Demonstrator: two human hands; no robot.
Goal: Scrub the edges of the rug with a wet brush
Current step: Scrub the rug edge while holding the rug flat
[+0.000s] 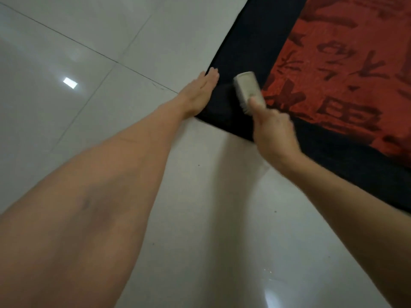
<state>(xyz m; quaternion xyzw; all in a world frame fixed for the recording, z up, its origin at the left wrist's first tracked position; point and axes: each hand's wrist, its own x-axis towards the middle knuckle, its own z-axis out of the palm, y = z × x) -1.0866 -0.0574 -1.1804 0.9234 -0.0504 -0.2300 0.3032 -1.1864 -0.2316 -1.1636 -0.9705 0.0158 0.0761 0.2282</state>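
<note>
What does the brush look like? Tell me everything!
The brush is small, pale and blocky, with light bristles underneath. It sits bristles-down on the rug's black border, near its corner. The right hand grips its near end, thumb on top. The picture is too blurry to show whether it is wet.

brush on rug corner

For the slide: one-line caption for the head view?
Right hand scrubs the rug's corner with a brush; left hand presses its edge.
</note>
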